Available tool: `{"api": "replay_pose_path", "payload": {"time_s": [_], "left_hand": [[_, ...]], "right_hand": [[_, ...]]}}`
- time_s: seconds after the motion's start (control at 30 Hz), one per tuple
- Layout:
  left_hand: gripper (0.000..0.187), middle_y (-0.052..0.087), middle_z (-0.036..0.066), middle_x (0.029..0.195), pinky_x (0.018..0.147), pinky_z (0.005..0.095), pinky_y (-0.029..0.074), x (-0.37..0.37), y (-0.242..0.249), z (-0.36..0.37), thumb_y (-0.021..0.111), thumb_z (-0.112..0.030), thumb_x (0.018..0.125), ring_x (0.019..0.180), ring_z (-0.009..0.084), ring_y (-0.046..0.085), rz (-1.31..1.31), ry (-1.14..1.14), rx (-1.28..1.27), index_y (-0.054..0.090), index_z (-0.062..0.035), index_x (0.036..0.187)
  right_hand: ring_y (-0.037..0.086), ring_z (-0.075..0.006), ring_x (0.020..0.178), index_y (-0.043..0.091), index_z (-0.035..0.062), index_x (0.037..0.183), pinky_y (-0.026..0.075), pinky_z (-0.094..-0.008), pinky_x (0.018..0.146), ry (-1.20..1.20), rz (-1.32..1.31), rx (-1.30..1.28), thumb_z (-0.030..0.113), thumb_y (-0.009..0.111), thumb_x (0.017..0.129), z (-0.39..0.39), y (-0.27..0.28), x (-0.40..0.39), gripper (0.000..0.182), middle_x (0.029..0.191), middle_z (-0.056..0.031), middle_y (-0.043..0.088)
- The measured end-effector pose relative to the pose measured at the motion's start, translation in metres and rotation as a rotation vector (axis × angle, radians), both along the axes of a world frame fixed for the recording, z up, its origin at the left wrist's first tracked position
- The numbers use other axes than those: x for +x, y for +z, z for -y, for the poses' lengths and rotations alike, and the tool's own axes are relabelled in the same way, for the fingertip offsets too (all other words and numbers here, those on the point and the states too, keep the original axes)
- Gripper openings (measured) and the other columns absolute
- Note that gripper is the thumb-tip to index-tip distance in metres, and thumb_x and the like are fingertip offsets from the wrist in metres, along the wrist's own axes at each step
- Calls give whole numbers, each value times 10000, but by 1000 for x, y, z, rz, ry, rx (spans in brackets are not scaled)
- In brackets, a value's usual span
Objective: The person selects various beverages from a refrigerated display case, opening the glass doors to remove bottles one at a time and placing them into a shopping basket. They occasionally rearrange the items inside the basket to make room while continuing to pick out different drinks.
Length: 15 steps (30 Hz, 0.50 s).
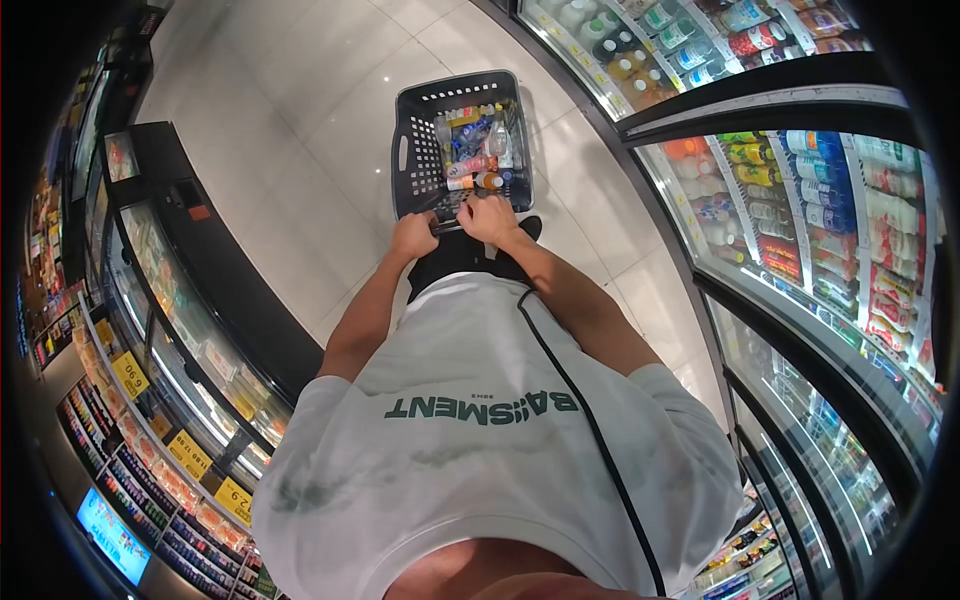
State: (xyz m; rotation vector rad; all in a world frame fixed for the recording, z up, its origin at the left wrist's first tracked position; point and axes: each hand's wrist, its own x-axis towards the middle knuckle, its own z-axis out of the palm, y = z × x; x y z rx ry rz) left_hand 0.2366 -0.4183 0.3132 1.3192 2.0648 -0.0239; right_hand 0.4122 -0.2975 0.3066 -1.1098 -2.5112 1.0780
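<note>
The person wears a white short-sleeved T-shirt point(470, 470) with dark green lettering point(440, 407) and smudgy green patches point(305, 488), a long black cable point(590, 410) crossing it, and dark trousers point(462, 258).

A dark grey basket point(425, 165) at twelve o'clock is patterned with rows of holes; its bottles point(474, 165) are coloured blue, yellow and pink. At six, a white shirt point(460, 480) is lettered in green and crossed by a black cord point(626, 500). At eight, price tags point(189, 455) are coloured yellow.
</note>
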Motion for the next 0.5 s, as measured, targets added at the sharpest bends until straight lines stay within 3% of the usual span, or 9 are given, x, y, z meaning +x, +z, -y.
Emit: {"api": "replay_pose_path", "payload": {"time_s": [0.27, 0.4, 0.43, 0.5], "left_hand": [[291, 747, 163, 925, 839, 455, 564, -22, 1, -54, 691, -178, 706, 912, 361, 715, -15, 140, 66, 731, -120, 988], [313, 739, 195, 913, 837, 465, 567, -45, -16, -80, 691, -183, 721, 895, 381, 715, -23, 163, 140, 725, -124, 1026], [313, 737, 202, 906, 834, 470, 567, -57, -22, -90, 688, -182, 726, 889, 386, 714, -14, 170, 155, 723, -119, 1030], [309, 733, 211, 892, 828, 479, 567, -79, -19, -99, 680, -181, 734, 876, 394, 714, 6, 182, 176, 718, -108, 1032]], "right_hand": [[681, -434, 655, 708, 34, 777, 562, -536, 663, 67, 49, 59, 288, 591, 844, -73, -4, -42, 287, 711, -237, 683], [672, -439, 648, 698, 45, 783, 554, -539, 653, 51, -62, 89, 275, 602, 835, -111, -7, -73, 255, 681, -230, 668], [697, -394, 699, 739, 80, 835, 565, -520, 676, 68, 3, 85, 293, 608, 831, -123, -5, -86, 250, 719, -215, 688], [696, -397, 702, 727, 80, 837, 563, -523, 672, 67, 22, 94, 289, 600, 842, -144, -15, -115, 244, 718, -214, 687]]}}
